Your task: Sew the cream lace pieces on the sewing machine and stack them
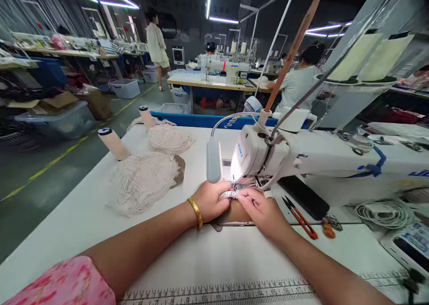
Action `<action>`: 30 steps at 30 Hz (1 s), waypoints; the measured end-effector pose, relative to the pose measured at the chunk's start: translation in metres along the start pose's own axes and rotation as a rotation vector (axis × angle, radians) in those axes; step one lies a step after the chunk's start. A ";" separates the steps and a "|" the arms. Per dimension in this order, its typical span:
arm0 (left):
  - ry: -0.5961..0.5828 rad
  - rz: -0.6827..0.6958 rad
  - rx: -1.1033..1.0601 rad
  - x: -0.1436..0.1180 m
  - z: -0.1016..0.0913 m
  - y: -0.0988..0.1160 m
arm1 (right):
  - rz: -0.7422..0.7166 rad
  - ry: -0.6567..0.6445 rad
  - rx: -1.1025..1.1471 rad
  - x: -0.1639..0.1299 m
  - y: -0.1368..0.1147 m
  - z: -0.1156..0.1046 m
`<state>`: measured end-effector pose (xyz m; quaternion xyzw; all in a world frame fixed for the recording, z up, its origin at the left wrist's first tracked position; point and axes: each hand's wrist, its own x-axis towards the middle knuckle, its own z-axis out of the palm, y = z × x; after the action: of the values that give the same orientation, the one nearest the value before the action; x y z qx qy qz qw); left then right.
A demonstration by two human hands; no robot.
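Observation:
A narrow strip of white lace trim [229, 194] lies close to the needle area of a white sewing machine [259, 148]. My left hand [210, 201] is closed on its left part, thumb and fingers pinching it. From the other side, my right hand [264, 209] pinches the trim with fingertips and thumb. Brown sheer-looking fabric [236, 213] lies beneath the hands; the part at the presser foot is mostly hidden. A grey lamp head [213, 160] on a bendy metal neck hangs just above my left hand and lights the needle area.
Left on the table are piles of cream lace pieces [142, 182] and thread cones [114, 143]. To the right lie orange-handled snips [301, 219], a black phone [304, 198] and a coiled cable [384, 213]. A printed ruler scale [217, 294] runs along the front. Other people work behind.

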<state>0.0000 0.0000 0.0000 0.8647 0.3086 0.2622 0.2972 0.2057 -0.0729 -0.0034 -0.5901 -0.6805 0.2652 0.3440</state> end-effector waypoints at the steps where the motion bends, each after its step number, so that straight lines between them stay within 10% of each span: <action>1: -0.004 0.002 -0.005 0.001 -0.002 0.000 | -0.006 0.010 0.004 -0.001 -0.001 0.000; 19: 0.030 0.104 0.106 0.001 -0.001 0.000 | -0.206 0.157 -0.183 -0.005 -0.004 -0.002; 30: 0.109 0.354 0.269 -0.014 -0.006 0.002 | -0.426 -0.011 -0.387 -0.009 0.000 -0.006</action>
<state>-0.0121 -0.0086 0.0017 0.9217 0.1997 0.3131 0.1117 0.2113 -0.0824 -0.0010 -0.4871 -0.8290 0.0553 0.2692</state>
